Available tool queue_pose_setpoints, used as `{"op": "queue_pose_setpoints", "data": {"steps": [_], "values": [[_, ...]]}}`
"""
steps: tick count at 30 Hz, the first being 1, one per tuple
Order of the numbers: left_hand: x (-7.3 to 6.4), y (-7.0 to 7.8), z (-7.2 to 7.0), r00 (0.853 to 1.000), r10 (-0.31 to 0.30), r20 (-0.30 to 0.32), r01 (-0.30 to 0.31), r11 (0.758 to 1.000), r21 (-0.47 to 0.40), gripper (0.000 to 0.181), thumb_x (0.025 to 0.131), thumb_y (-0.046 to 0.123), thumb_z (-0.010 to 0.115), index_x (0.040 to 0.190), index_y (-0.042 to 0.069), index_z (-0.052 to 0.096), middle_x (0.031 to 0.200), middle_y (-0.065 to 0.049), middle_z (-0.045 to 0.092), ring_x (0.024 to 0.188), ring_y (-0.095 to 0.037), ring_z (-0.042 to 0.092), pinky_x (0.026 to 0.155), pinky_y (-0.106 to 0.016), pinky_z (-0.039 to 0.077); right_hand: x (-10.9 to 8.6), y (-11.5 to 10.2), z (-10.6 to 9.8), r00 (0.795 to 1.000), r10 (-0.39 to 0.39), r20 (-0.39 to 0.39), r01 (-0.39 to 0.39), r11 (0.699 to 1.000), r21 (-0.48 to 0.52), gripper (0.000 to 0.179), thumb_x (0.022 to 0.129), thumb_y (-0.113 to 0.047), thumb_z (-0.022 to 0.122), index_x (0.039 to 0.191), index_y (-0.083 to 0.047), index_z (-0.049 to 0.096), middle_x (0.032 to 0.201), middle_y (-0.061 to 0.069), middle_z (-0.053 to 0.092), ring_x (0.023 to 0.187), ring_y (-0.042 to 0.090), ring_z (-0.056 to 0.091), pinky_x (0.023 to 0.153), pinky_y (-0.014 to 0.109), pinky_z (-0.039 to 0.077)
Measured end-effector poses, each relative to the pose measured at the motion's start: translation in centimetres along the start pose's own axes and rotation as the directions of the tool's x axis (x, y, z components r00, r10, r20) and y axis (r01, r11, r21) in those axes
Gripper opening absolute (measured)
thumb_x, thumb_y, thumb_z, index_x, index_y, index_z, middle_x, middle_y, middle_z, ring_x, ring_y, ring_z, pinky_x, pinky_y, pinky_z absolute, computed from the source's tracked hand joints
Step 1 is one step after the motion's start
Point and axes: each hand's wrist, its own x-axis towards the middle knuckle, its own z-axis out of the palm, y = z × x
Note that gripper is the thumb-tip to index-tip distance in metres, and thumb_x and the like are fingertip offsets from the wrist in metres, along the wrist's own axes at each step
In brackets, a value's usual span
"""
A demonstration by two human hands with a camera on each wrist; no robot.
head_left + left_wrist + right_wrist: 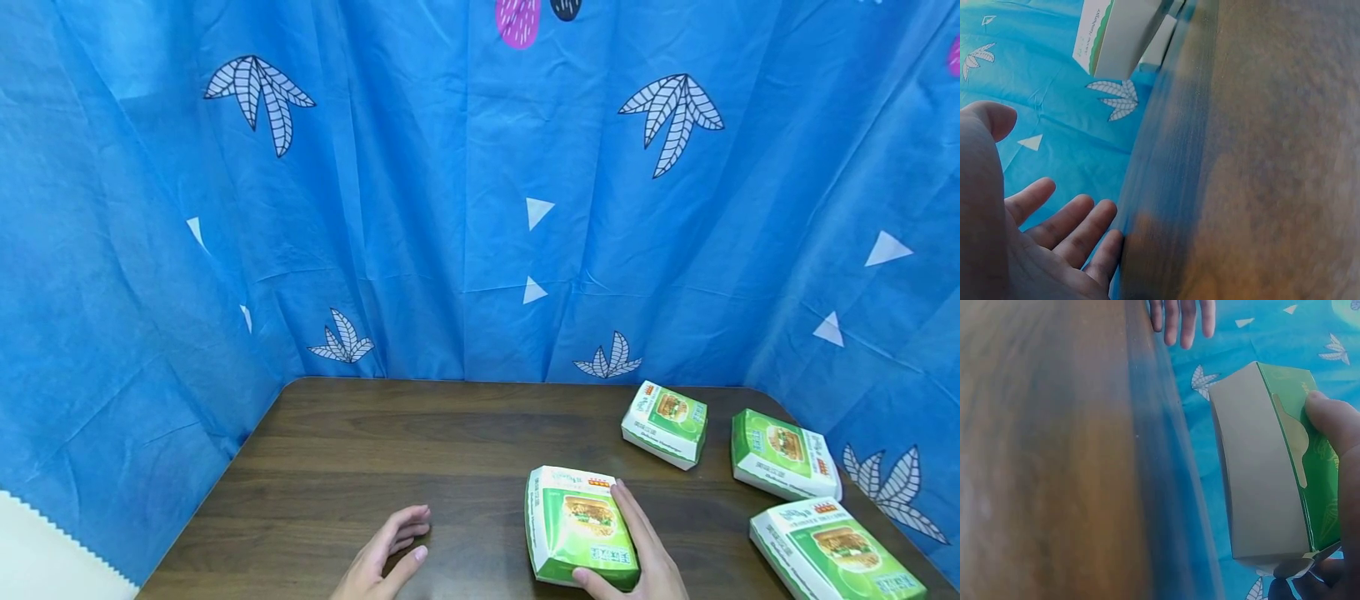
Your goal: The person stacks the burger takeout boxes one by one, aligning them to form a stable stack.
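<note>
1. The right hand [648, 554] grasps a box [581, 525]: its thumb [1329, 419] presses the green near side, and its other fingers [632, 510] lie along the right side.
2. That box is to the right of the left hand, in front of the person. Blue shows between its pale underside and the bench [1041, 487] in the right wrist view, so it is raised and tilted.
3. Its lid faces up in the head view, with a burger picture on green and a white band along the far edge.
4. The left hand [378, 558] is released and holds nothing. Its fingers are spread and slightly bent, the palm turned towards the box, well apart from it.
5. Three more boxes are on the right part of the bench, burger pictures up.
6. The far box [666, 423] lies beyond the held one and to its right, turned at an angle, its white band at the left.
7. The side box [785, 454] lies just right of the far box, with a gap between them, its white band at the right.
8. The near box [843, 550] lies in front of the side box, by the bench's right edge. Whether those two touch, I cannot tell.
9. A blue cloth [420, 208] with leaf prints and white triangles hangs behind the bench and along both sides.
10. A white piece [45, 554] with a zigzag edge shows at the lower left.
</note>
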Motion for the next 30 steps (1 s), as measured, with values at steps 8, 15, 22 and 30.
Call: {"op": "queue_pose_setpoints", "data": {"steps": [8,15,22,30], "values": [[-0.2,0.5,0.0,0.998,-0.071,0.003,0.071,0.997,-0.038,0.043,0.098,0.017,0.054,0.139,0.005,0.043,0.138,-0.013,0.051,0.120,-0.019,0.055,0.099,-0.024,0.044,0.2,0.1,0.1,0.989,0.119,0.090,-0.121,0.993,0.010,0.113,0.069,-0.066,0.073,0.155,-0.028,0.010,0.161,0.012,0.011,0.140,0.043,0.025,0.104,0.068,0.025],[-0.1,0.4,0.0,0.998,-0.057,0.001,0.057,0.998,-0.022,0.044,0.098,0.017,0.054,0.138,0.005,0.044,0.136,-0.014,0.053,0.120,-0.020,0.056,0.099,-0.025,0.045,0.1,-0.3,0.4,0.995,0.072,0.068,-0.074,0.997,0.021,0.111,0.069,-0.064,0.074,0.154,-0.030,0.013,0.161,0.009,0.014,0.141,0.040,0.026,0.104,0.067,0.027],[-0.4,-0.2,0.4,0.999,0.045,-0.016,-0.046,0.999,-0.018,0.043,0.099,0.015,0.053,0.139,0.004,0.043,0.136,-0.014,0.052,0.120,-0.015,0.055,0.098,-0.022,0.044,-0.2,-0.7,0.7,0.998,0.036,0.050,-0.038,0.999,0.036,0.109,0.067,-0.062,0.077,0.153,-0.030,0.018,0.161,0.006,0.017,0.141,0.038,0.028,0.103,0.065,0.029],[-0.3,0.3,0.1,0.998,-0.062,0.033,0.063,0.998,-0.025,0.044,0.100,0.023,0.051,0.141,0.007,0.041,0.139,-0.013,0.050,0.123,-0.021,0.052,0.100,-0.024,0.043,-0.5,-1.2,1.5,0.999,0.034,0.001,-0.034,0.999,0.023,0.110,0.063,-0.065,0.078,0.152,-0.029,0.024,0.159,0.005,0.023,0.140,0.037,0.032,0.101,0.058,0.036]]}}
